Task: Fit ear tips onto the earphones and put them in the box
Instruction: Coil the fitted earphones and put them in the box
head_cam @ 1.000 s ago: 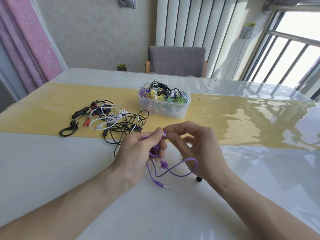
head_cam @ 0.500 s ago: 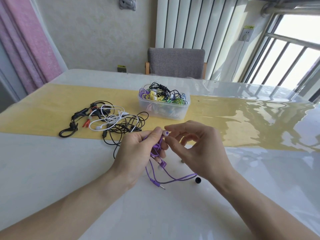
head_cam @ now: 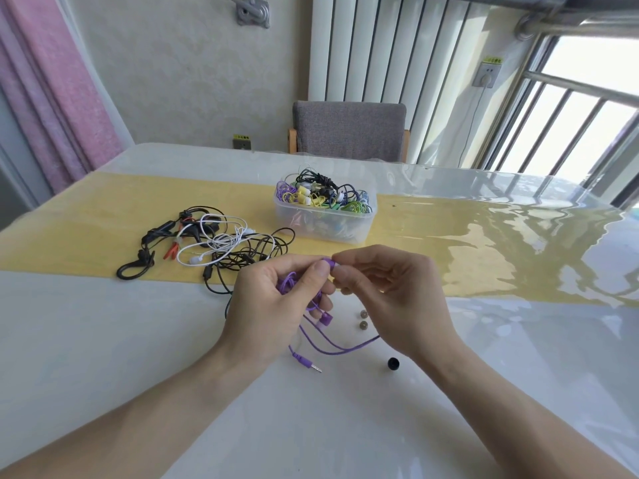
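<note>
The box, a clear plastic tub on the yellow runner, is already sitting heaped with coiled earphones in many colours, so a good part of the job looks done, while a tangle of black, white and red earphones is lying to its left, apparently waiting its turn. The purple earphones are being worked on just above the table, in front of the box: the left hand is pinching one bud between thumb and forefinger, with loops of thin purple cord gathered in its curled fingers, and the right hand is closing its fingertips narrowly against that bud's end, seemingly pressing a tip on, though the tip itself is too small to make out. The second bud is hanging below the left hand, and whether it has a tip I cannot tell. The cord is trailing in a smooth curve down to the metal plug on the glossy white top. Two small greyish tips are lying near the right hand, and a black tip, round and rubbery-looking, is lying further toward the person. Left to do, by my reading: finishing this pair, boxing it, then the tangle.
</note>
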The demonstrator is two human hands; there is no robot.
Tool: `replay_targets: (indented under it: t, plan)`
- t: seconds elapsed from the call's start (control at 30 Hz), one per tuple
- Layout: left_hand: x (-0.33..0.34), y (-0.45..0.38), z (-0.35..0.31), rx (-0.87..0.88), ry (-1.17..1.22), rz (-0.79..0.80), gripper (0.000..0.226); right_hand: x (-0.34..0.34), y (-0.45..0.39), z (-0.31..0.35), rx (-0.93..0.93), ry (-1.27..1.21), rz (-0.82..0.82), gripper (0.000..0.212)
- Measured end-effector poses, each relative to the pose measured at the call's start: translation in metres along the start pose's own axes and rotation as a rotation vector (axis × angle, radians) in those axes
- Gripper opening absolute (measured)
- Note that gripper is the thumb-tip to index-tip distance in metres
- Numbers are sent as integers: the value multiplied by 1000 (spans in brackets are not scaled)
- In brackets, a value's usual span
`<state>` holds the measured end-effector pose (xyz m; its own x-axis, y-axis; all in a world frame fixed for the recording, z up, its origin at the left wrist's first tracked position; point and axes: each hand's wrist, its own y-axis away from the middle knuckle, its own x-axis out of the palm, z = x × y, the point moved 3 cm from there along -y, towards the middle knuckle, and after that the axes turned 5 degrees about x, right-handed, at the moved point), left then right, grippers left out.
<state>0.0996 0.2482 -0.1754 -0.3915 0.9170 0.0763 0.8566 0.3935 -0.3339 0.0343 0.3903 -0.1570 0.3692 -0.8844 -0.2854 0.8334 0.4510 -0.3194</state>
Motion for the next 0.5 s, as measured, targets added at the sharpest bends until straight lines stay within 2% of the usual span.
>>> replay_targets:
  t: [0.3, 0.5]
  plan:
    - [-2, -4, 0, -74, 118, -17, 17, 7, -1, -5, 109, -136, 11, 10]
    - [-3, -10, -5, -202, 340, -35, 18, -1, -8, 0, 194, -373, 26, 29]
